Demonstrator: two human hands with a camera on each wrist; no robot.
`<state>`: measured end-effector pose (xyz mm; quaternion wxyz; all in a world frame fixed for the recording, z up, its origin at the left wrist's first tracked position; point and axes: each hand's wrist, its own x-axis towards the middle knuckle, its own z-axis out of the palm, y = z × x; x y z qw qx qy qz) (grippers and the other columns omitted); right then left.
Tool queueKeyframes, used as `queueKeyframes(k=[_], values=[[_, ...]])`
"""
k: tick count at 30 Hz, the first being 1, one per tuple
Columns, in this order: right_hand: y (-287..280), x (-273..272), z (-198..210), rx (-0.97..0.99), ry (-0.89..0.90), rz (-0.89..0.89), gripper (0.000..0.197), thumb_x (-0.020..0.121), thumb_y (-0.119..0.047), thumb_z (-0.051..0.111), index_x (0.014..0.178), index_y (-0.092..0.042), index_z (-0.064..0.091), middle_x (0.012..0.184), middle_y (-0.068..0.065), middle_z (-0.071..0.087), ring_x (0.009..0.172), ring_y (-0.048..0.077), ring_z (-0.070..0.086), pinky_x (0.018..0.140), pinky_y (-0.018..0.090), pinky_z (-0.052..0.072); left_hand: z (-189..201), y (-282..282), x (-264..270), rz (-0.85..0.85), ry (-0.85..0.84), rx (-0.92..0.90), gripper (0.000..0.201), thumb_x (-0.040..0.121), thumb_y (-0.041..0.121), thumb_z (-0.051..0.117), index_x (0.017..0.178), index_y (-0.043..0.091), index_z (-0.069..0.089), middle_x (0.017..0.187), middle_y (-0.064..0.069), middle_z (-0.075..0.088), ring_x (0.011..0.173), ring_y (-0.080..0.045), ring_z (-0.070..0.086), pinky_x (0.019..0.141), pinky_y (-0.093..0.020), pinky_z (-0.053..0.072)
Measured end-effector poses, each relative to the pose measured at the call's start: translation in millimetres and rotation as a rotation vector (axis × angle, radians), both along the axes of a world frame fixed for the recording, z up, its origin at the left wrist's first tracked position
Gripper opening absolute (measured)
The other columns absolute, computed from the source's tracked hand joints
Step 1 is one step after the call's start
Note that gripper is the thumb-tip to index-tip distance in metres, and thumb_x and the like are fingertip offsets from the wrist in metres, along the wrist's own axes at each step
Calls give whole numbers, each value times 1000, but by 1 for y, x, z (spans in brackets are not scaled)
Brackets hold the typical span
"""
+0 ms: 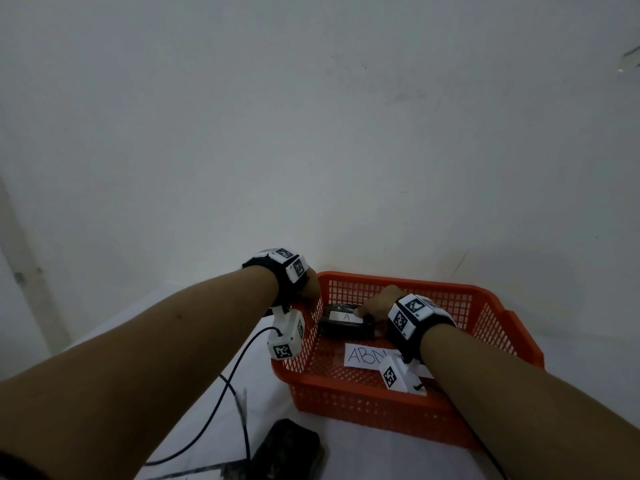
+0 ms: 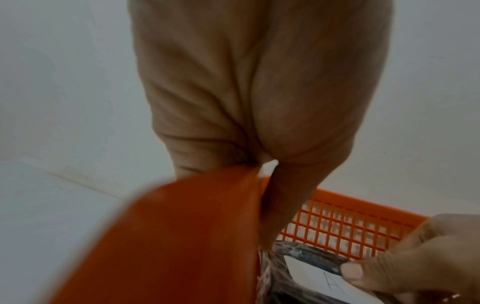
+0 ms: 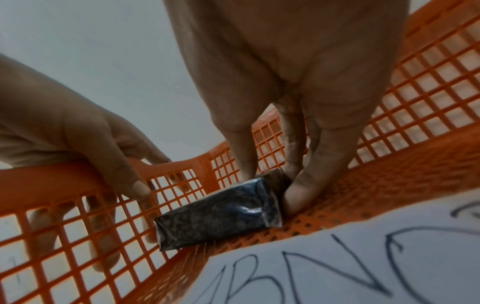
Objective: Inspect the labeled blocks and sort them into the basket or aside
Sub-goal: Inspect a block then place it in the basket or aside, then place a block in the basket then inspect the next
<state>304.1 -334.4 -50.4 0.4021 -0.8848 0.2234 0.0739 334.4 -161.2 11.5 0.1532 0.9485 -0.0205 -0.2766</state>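
Orange basket wall sits pinched in your left hand, thumb inside, fingers outside; keep it steady. Under your right hand, the block marked A rests on the floor, fingers curled round its end; release gently, label up.

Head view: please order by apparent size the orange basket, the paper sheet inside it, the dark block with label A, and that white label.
1. orange basket
2. paper sheet, partly hidden by the right wrist, so its rank against the block is unsure
3. dark block
4. white label
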Motion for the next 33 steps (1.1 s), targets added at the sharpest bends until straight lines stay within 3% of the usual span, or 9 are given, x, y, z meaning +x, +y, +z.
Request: queueKeyframes(k=[2,6,10,12,14,16,20,28,33], values=[[2,-9,15,-76,1,38,43,84,-30,83,109,2,69,110,14,73,100,30,72,80,35,61,6,-2,-4,22,-27,-29,40,101,18,61,135,-3,54,131,-22,66,120,-36,66,104,-45,54],[-6,-20,46,-206,-33,127,28,92,-41,70,90,-13,64,111,10,72,103,27,72,93,39,60,23,-5,-15,10,-78,-51,57,104,32,57,148,-1,44,147,-21,54,131,-37,57,93,-41,51],[-11,-38,79,-368,-142,133,37,93,-39,66,71,-13,51,74,4,59,66,19,57,64,28,48,46,-1,-18,-38,-207,-111,50,102,32,60,141,0,55,140,-18,61,120,-32,62,88,-38,52],[-10,-56,97,-437,-174,156,34,93,-39,66,76,-11,57,80,6,65,64,18,56,56,25,43,59,2,-21,-78,-356,-106,47,100,37,63,130,1,64,133,-14,67,118,-31,64,88,-36,52],[-10,-78,111,-493,-212,196,36,92,-43,67,99,-7,68,103,11,73,81,23,66,66,28,51,70,6,-30,-123,-533,-72,50,98,42,63,132,5,64,135,-11,66,123,-29,62,98,-36,49],[-8,-104,120,-542,-247,215,54,92,-48,66,129,-9,61,126,11,67,110,28,66,88,36,54,76,11,-44,-150,-655,-117,54,98,43,62,142,11,57,140,-7,63,130,-27,57,107,-36,45],[4,-155,129,-566,-288,276,82,91,-60,62,155,-16,37,146,9,57,127,28,60,96,36,50,79,28,-84,-227,-799,-184,55,100,42,59,146,13,50,141,-1,62,132,-23,54,107,-33,41],[39,-246,121,-598,-356,355,92,87,-70,60,159,-20,32,158,8,46,140,30,49,110,42,43,52,72,-182,-350,-819,-125,69,98,51,58,151,12,42,154,-5,49,142,-23,46,117,-38,36],[64,-285,92,-561,-416,444,84,73,-78,59,141,-28,53,128,-4,68,112,19,66,95,40,55,27,99,-236,-417,-773,-92,69,96,50,61,151,12,43,152,-7,50,138,-24,48,115,-38,38]])
